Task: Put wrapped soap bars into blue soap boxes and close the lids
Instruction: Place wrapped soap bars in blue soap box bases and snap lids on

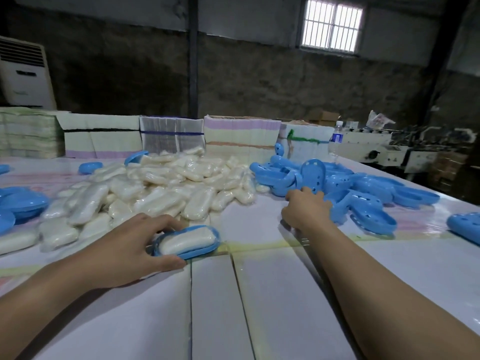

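Packing workshop or small factory floor, bare stained concrete walls (259, 81), barred window (332, 26), strapped bundles of flat printed cartons (171, 137), bulk heap of wrapped soap bars (166, 183), loose blue soap boxes (345, 185), packaging machine (384, 149), standing air conditioner (24, 74).

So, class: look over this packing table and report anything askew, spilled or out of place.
One blue box part stands on edge in the loose heap by the right hand, and another sits tilted among the wrapped soap bars. Nothing looks damaged.
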Available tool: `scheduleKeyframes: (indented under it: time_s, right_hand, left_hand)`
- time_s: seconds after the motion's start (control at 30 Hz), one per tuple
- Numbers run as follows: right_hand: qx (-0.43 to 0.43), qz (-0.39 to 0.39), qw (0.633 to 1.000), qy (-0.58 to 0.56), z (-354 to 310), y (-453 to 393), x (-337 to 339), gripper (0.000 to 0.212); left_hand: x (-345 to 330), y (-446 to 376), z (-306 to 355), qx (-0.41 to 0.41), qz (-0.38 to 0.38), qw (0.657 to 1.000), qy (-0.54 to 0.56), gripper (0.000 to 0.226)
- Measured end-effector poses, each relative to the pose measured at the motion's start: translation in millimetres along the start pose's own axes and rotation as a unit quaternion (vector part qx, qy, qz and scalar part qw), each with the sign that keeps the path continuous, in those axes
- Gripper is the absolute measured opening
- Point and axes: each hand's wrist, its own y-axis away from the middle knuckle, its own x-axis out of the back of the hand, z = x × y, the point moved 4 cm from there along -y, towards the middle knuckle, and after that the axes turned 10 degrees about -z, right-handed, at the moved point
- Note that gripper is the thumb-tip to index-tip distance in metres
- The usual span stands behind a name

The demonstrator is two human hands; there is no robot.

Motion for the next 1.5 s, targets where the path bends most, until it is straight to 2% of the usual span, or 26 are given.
scheduleKeyframes:
  time_s: [0.1, 0.27, 0.37, 0.4, 0.47, 0.57, 0.87, 0.97, 1.1, 1.17, 1.23, 1.3, 1.37, 1.5]
  right_hand:
    - [0.014, 0.027, 0.999, -0.031, 2, -2, 4, 0.037]
    - [0.090, 0.093, 0.988, -0.081, -9, 0, 11, 0.035]
    - [0.066, 0.165, 0.983, -0.045, -7, -1, 19, 0.040]
    - [0.043, 0.162, 0.985, -0.034, -4, -2, 17, 0.044]
    - [0.005, 0.109, 0.993, -0.034, 3, -6, 9, 0.046]
    - [0.001, 0.061, 0.997, -0.052, 6, -9, 1, 0.043]
    - [0.065, 0.148, 0.980, -0.116, -3, -4, 13, 0.051]
    - [0.126, 0.169, 0.964, -0.165, -14, 6, 20, 0.055]
    - [0.283, 0.186, 0.920, -0.199, -51, 36, 32, 0.062]
    - [0.371, 0.161, 0.895, -0.189, -72, 54, 30, 0.075]
    - [0.420, 0.100, 0.884, -0.181, -87, 66, 21, 0.080]
    - [0.435, 0.043, 0.881, -0.182, -95, 72, 12, 0.072]
    - [0.442, 0.010, 0.880, -0.176, -99, 73, 7, 0.061]
    - [0.457, -0.106, 0.868, -0.164, -100, 73, -3, 0.055]
  left_hand:
    - [-1, 0, 1, -0.001, 0.003, 1.000, -0.004, 0.059]
    - [-1, 0, -1, -0.006, 0.013, 1.000, -0.002, 0.062]
    - [-2, 0, -3, -0.002, 0.012, 1.000, -0.003, 0.063]
    - [-2, 0, -4, 0.001, 0.011, 1.000, -0.003, 0.065]
    - [-2, 0, -5, 0.005, 0.008, 1.000, -0.004, 0.068]
    - [-2, 1, -6, 0.007, 0.006, 1.000, -0.006, 0.069]
    - [-1, 2, 0, -0.001, 0.013, 1.000, -0.003, 0.050]
    - [-1, 2, 2, 0.003, 0.009, 1.000, -0.004, 0.047]
    - [-1, 2, 5, 0.008, 0.002, 1.000, 0.019, 0.057]
    - [-2, 3, 7, 0.011, 0.001, 0.999, 0.046, 0.069]
    - [-1, 4, 7, 0.017, 0.001, 0.995, 0.100, 0.080]
    - [-2, 4, 6, 0.031, -0.003, 0.988, 0.153, 0.093]
    - [-3, 3, 5, 0.032, -0.009, 0.987, 0.157, 0.102]
    - [-1, 3, 7, 0.029, -0.009, 0.990, 0.141, 0.101]
